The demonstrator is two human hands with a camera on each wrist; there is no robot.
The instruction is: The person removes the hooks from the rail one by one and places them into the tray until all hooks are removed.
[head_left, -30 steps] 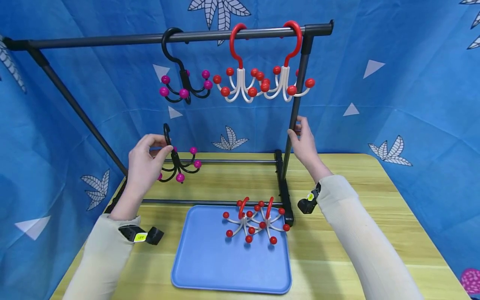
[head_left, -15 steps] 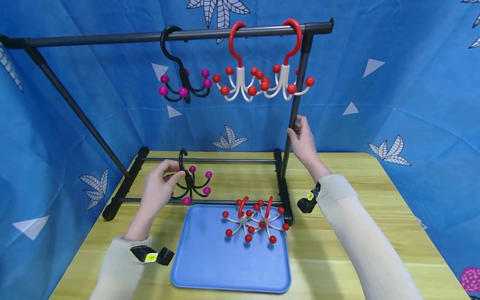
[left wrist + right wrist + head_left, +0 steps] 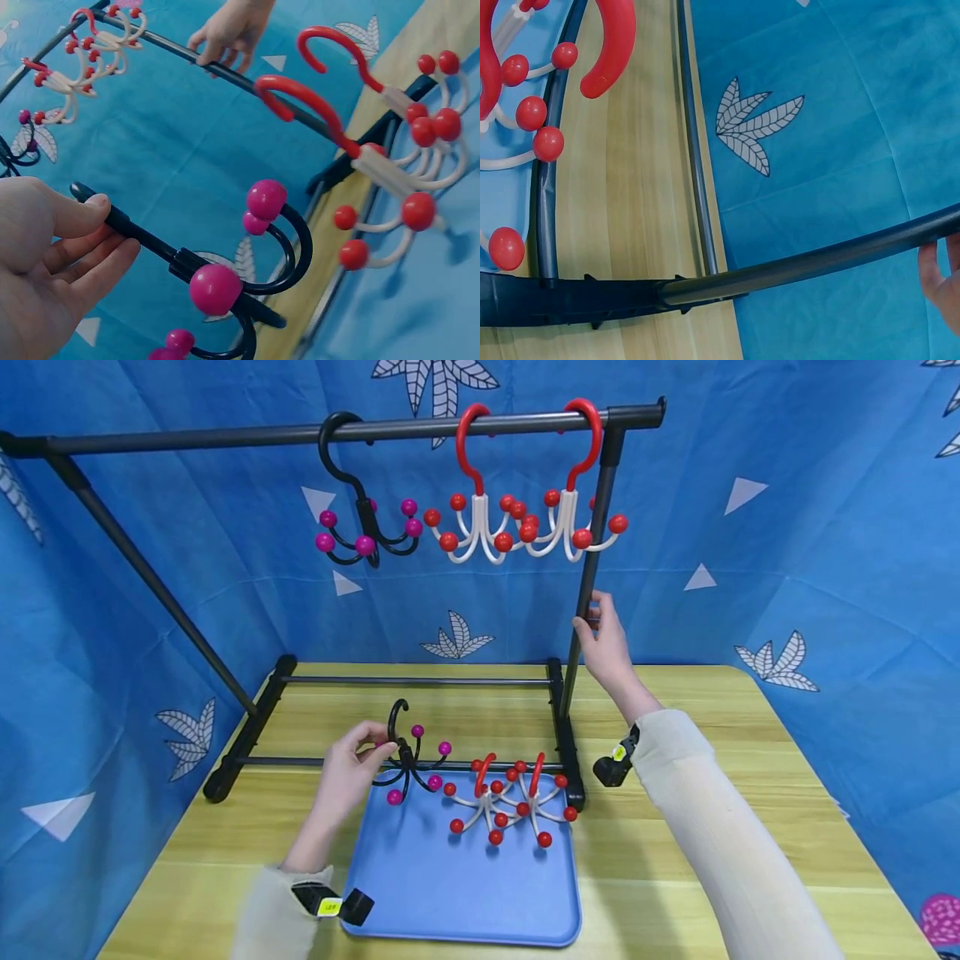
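Observation:
My left hand [image 3: 354, 770] pinches a black multi-arm hook hanger [image 3: 406, 755] with magenta ball tips, by the neck just below its curved hook. It hangs over the back left corner of the blue tray [image 3: 465, 893]. In the left wrist view, the thumb and fingers hold that hanger's dark shaft [image 3: 154, 241]. Two white hangers with red hooks and red balls, one left [image 3: 486, 806] and one right [image 3: 533, 802], stand side by side at the tray's back right. My right hand [image 3: 609, 647] grips the right post [image 3: 588, 578] of the black rack.
From the rack's top bar [image 3: 225, 438] hang a black hanger [image 3: 367, 518] with magenta balls and two red-and-white hangers [image 3: 480, 514]. The rack's lower rails [image 3: 420, 680] cross the wooden table [image 3: 720, 827]. Blue patterned cloth [image 3: 675, 468] surrounds the table.
My left hand has carried the black hanger down and to the right, from inside the rack's left side to the tray's back left corner. The right hand stays on the post.

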